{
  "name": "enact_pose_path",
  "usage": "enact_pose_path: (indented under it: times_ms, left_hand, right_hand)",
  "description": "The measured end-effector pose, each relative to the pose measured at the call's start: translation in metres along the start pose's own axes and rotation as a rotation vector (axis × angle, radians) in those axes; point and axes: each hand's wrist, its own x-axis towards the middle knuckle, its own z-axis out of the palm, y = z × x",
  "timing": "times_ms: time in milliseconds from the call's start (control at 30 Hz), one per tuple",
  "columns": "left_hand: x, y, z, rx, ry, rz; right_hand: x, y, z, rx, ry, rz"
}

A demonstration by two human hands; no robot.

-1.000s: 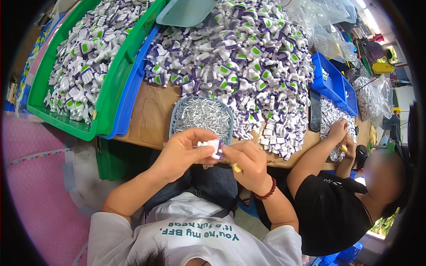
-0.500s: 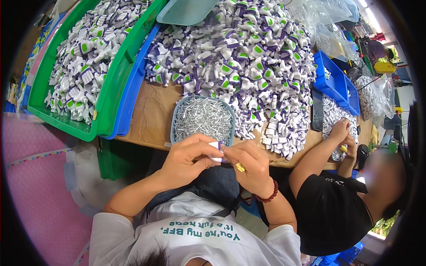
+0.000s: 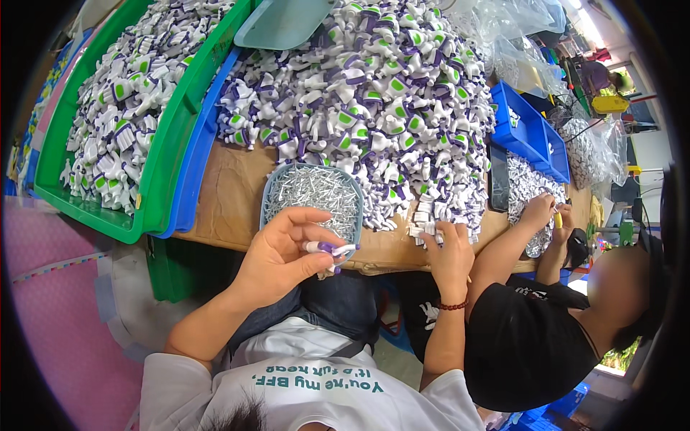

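My left hand [image 3: 284, 248] is closed around a small white and purple plastic toy part [image 3: 320, 247], pinched between thumb and fingers over the table's front edge. A thin white piece sticks out of the part to the right. Just behind the hand stands a grey-blue tub [image 3: 265, 205] full of short silvery metal pins [image 3: 313, 192]. My right hand [image 3: 451, 262] reaches forward, its fingers apart and touching the near edge of a heap of small white and purple pieces [image 3: 444, 208]. Its fingertips partly cover those pieces.
A large pile of white, purple and green toy torsos [image 3: 359, 93] covers the table. Left of it stands a green crate [image 3: 154, 183] of similar parts, beside a blue tray [image 3: 188, 197]. At right, a co-worker in black [image 3: 532, 345] handles parts near a blue divided bin [image 3: 516, 129].
My hands were together on the white and purple part. Now the right hand has moved right to the heap, while the left keeps the part. The view has shifted slightly.
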Motion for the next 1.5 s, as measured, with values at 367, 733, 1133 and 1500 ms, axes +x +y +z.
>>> enact_pose_path:
  times_ms: [367,733,1133,1500]
  left_hand:
    - [0.003,0.000,-0.005,-0.069,0.025,-0.127]
    - [0.003,-0.013,-0.006,0.009,0.126,-0.099]
    - [0.005,-0.013,-0.007,-0.005,0.143,-0.129]
    - [0.003,-0.009,-0.005,0.075,0.132,-0.129]
  right_hand:
    - [0.021,-0.018,-0.004,0.446,0.009,-0.011]
    - [0.018,-0.118,-0.035,1.340,-0.490,0.053]
    - [0.015,-0.118,-0.030,1.397,-0.517,0.035]
    - [0.018,-0.115,-0.036,1.056,-0.451,-0.263]
